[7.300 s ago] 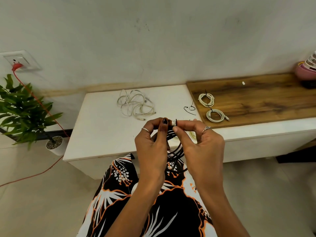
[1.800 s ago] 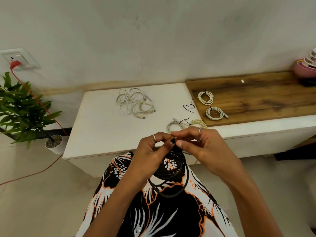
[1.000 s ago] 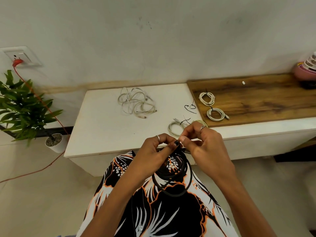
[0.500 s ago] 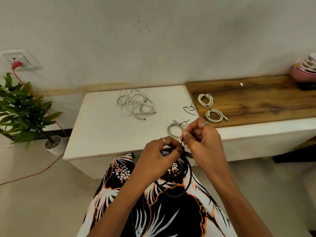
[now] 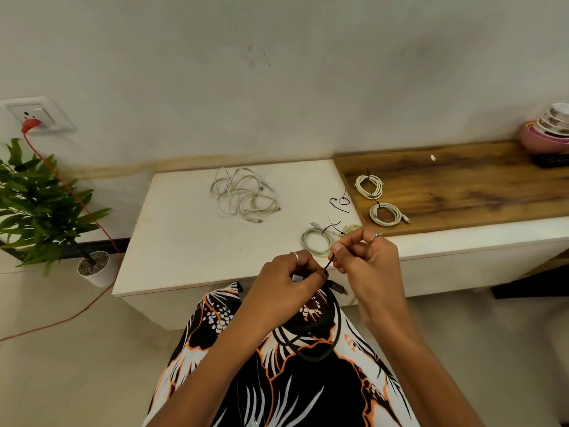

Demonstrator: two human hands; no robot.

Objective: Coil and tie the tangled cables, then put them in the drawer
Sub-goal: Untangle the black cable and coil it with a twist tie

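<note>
A coiled black cable [image 5: 320, 337] hangs over my lap, and my left hand [image 5: 292, 282] grips the top of the coil. My right hand [image 5: 366, 260] pinches the end of a thin black tie [image 5: 328, 265] that runs from the coil up to its fingers. A tangle of white cables [image 5: 244, 195] lies at the back of the white table [image 5: 191, 241]. One tied white coil [image 5: 317, 240] lies just beyond my hands. Two more tied white coils [image 5: 369, 186] [image 5: 386, 214] rest on the wooden top [image 5: 462, 186].
A loose black tie [image 5: 340, 203] lies on the white table near the wood. Stacked bowls [image 5: 551, 127] stand at the far right. A potted plant [image 5: 40, 208] and an orange cord [image 5: 77, 195] from a wall socket are at the left. No drawer is visible.
My right hand has drawn the tie up and away to the right from the coil. My left hand stays on the coil's top.
</note>
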